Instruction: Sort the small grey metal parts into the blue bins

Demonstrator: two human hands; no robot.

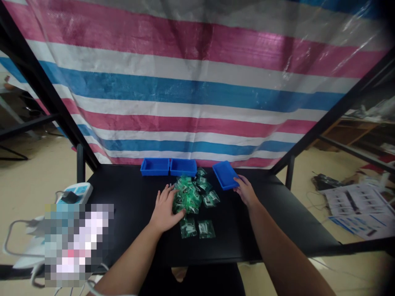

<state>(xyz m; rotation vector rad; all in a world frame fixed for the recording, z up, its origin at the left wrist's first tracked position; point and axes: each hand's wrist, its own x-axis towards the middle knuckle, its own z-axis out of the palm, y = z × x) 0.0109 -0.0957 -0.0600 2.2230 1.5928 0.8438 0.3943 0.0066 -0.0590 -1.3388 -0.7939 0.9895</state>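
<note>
A heap of small clear green plastic packets (189,196) lies in the middle of the black table. My left hand (165,209) rests at the heap's left side, fingers spread and touching its edge. My right hand (246,190) grips the right side of a blue plastic tray (225,174), which sits at an angle right of the heap. Two flat packets, a left packet (188,228) and a right packet (206,229), lie nearer to me. What is inside the packets is too small to make out.
Two blue trays, a left tray (155,167) and a right tray (183,167), stand side by side at the table's back edge. Behind them hangs a striped plastic sheet (185,90). A white power strip (80,191) with cables lies at the left, beside a pixelated area.
</note>
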